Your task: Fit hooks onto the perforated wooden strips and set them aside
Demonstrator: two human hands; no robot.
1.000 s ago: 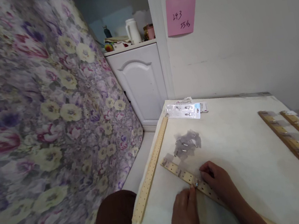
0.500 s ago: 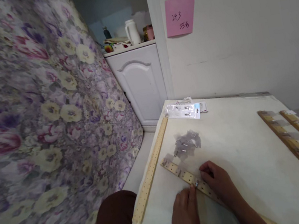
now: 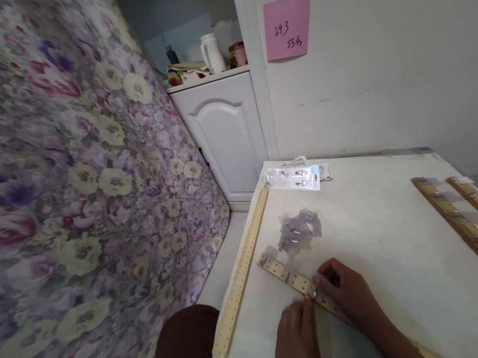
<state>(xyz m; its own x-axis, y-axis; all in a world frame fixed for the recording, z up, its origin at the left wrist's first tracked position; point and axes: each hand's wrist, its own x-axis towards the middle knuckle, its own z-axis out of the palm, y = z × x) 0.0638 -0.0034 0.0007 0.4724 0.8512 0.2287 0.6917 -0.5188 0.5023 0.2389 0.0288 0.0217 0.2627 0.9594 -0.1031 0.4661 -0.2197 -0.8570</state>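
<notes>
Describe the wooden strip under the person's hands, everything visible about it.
The wooden strip is a pale, narrow slat, seemingly light wood, with small holes along its length. It lies flat and diagonal on the white table, its far end near a heap of clear packets. The left hand and right hand rest on it, fingers meeting at a small metal piece. Its near end is hidden.

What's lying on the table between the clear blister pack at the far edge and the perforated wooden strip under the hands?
Head view: a small pile of clear plastic packets lies there.

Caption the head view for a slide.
Both hands, left hand and right hand, press a small metal clip onto a perforated wooden strip on a white table.
</notes>
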